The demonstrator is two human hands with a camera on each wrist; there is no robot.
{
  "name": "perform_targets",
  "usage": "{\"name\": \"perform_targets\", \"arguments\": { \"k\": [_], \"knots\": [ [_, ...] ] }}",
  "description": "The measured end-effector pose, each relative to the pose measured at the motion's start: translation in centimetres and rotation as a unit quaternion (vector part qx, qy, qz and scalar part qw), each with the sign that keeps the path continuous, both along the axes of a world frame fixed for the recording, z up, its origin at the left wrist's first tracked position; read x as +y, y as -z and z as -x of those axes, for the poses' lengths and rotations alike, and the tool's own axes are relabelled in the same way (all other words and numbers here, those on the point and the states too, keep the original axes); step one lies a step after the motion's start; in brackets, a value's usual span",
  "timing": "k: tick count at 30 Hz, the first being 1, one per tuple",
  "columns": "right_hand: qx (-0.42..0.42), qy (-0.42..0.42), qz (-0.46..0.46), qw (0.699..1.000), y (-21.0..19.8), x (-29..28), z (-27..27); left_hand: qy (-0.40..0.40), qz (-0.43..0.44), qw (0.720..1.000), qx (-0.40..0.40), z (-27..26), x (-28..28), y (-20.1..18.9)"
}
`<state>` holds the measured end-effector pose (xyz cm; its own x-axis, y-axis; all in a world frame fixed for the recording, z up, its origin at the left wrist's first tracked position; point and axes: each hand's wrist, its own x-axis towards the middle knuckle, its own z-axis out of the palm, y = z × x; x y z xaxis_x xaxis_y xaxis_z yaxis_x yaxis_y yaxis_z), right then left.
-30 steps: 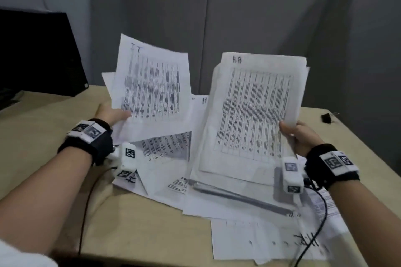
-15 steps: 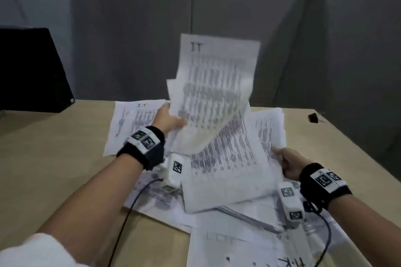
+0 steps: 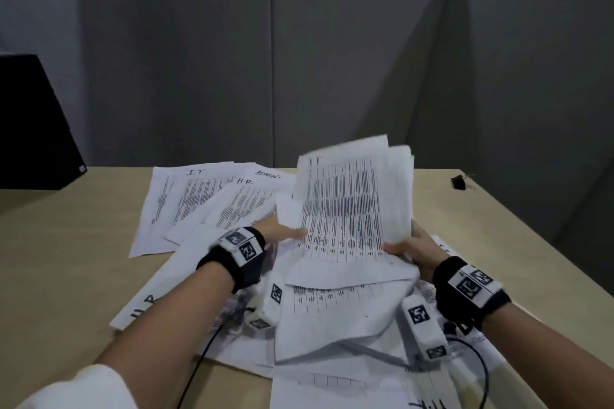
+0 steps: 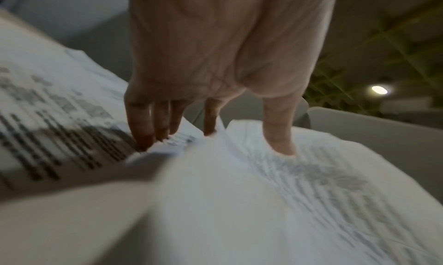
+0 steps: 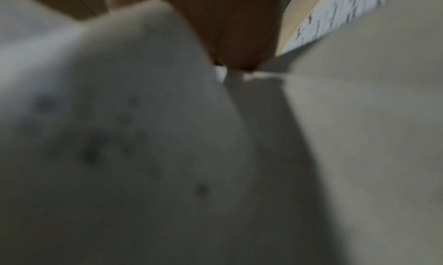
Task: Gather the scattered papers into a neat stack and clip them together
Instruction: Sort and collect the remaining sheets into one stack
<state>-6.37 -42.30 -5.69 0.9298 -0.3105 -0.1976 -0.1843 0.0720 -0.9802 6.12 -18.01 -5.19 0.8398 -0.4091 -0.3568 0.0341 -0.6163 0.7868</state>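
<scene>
A bundle of printed papers (image 3: 345,209) stands tilted above the table's middle. My right hand (image 3: 415,249) grips its lower right edge, thumb on the front. My left hand (image 3: 282,232) holds the bundle's lower left edge. In the left wrist view the thumb (image 4: 280,140) lies on the front sheet and the fingers (image 4: 143,132) sit behind a sheet edge. Loose sheets marked IT (image 3: 186,199), H.R (image 3: 246,206) and ADMIN (image 3: 269,174) lie flat behind the left hand. More sheets (image 3: 332,319) lie under both wrists. A black binder clip (image 3: 460,182) sits at the far right. The right wrist view is blurred by paper.
A black box-like object (image 3: 33,129) stands at the table's back left. Grey partition walls (image 3: 299,60) close off the far side. Bare wooden table top (image 3: 66,259) shows on the left and along the right edge (image 3: 531,249). Cables (image 3: 199,362) trail from both wrist cameras.
My left hand swung its IT sheet to the right and brought it onto the bundle in my right hand. The bundle has come lower, and both hands now hold it.
</scene>
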Motion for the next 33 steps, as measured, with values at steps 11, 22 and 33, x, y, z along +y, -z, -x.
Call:
{"name": "perform_targets", "arguments": {
  "k": [11, 22, 33],
  "knots": [
    [-0.415, 0.010, 0.147, 0.898, -12.8, 1.8, 2.8, -0.069, 0.355, 0.906, -0.219, 1.3, 1.6, -12.9],
    [-0.427, 0.151, 0.154, 0.878, -13.0, 2.3, 0.3, -0.080, 0.441, 0.840, -0.306, 5.9, 0.0, -15.3],
    [-0.394, 0.017, 0.048, 0.918, -15.7, 0.3, 0.7, -0.054, 0.477, 0.794, -0.373, 4.5, -1.3, -19.3]
  ]
}}
